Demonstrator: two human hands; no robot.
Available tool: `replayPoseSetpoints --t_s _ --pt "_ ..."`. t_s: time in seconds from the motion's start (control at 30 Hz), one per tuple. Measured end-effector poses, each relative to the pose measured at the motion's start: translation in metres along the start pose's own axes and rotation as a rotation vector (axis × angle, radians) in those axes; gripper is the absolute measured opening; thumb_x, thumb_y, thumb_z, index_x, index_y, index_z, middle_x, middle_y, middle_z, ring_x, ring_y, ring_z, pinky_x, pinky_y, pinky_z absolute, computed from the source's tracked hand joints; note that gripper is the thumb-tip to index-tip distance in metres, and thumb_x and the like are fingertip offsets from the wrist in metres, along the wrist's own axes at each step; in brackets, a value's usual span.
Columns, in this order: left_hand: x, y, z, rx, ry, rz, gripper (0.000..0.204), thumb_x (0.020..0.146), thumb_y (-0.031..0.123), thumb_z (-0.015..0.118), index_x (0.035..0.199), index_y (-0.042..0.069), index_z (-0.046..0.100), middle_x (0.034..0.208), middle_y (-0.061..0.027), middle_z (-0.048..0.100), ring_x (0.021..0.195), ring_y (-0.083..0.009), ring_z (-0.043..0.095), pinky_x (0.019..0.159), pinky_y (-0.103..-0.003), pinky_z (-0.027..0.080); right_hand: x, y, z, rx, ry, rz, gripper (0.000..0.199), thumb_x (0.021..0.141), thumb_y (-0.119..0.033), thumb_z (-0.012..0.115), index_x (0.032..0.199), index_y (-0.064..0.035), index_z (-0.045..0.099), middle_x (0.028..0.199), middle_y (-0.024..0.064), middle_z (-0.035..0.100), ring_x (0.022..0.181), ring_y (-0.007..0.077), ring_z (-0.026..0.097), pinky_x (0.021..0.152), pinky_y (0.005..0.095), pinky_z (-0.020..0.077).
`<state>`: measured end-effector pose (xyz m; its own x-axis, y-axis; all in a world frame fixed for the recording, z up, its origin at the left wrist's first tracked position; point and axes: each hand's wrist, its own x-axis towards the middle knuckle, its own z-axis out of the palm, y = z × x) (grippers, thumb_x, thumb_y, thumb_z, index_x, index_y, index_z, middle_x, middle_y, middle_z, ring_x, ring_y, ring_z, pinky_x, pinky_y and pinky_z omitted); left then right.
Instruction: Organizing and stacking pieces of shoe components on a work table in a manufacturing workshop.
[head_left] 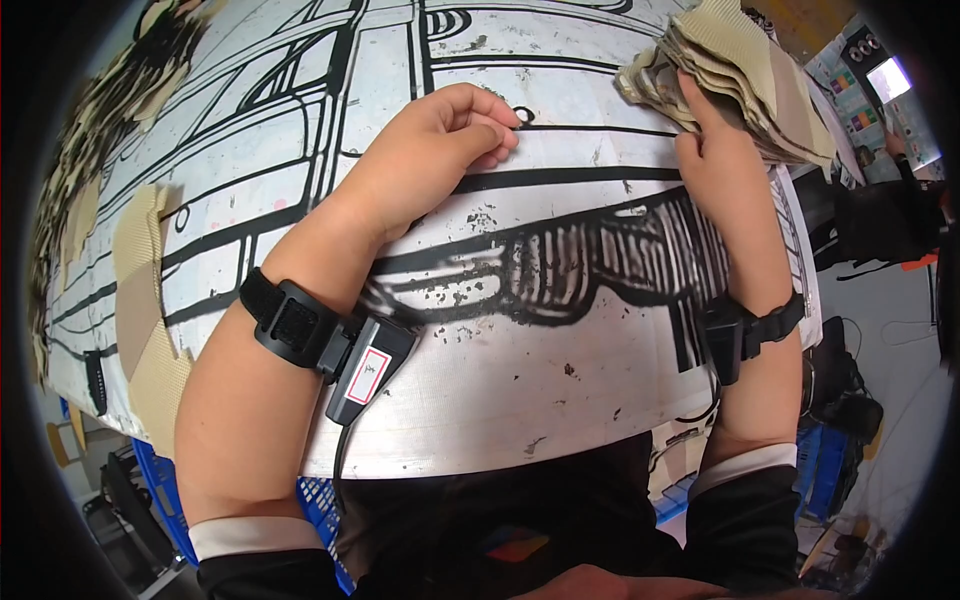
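While both hands rest on the bench (pixel 520 400)
Left hand (pixel 440 140), curled and empty, at eleven o'clock; right hand (pixel 715 140) clamps tan fabric stack (pixel 740 70) at one.

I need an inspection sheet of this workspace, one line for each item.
Surface: white metal table with black painted outlines.
Job's things: stack of beige textured fabric pieces at upper right.
Clutter: beige fabric strip lying at left.
Grips: left hand curled, fingertips on table; right hand holds the stack.
Cables: black cable hangs from the left wrist device.
Surroundings: blue plastic crate below table.
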<state>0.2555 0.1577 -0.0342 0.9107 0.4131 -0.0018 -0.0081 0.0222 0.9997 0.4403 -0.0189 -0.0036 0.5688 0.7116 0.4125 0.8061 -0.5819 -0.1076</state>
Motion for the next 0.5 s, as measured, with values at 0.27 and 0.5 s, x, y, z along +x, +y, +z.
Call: replayPoseSetpoints --t_s 0.27,0.5 --pt "-0.0011 0.0001 -0.0004 0.016 0.006 -0.008 0.014 0.087 0.008 0.047 0.097 0.001 0.053 0.088 -0.0032 0.058 0.083 -0.0088 0.056 0.079 -0.020 0.044 0.0009 0.0029 0.0013 0.069 -0.078 -0.020 0.051 0.075 -0.010 0.046 0.126 -0.0172 0.044 0.059 0.0223 0.050 0.053 0.0327 0.051 0.059 0.0367 0.0426" --pt "0.0003 0.0001 0.0007 0.013 -0.002 -0.009 0.014 0.087 0.008 0.047 0.098 0.002 0.052 0.088 -0.0032 0.058 0.083 -0.0088 0.055 0.080 -0.020 0.044 0.0017 0.0026 -0.0014 0.038 -0.173 0.009 0.047 0.076 -0.012 0.043 0.123 -0.0150 0.047 0.072 0.0247 0.057 0.068 0.0375 0.057 0.070 0.0438 0.0446"
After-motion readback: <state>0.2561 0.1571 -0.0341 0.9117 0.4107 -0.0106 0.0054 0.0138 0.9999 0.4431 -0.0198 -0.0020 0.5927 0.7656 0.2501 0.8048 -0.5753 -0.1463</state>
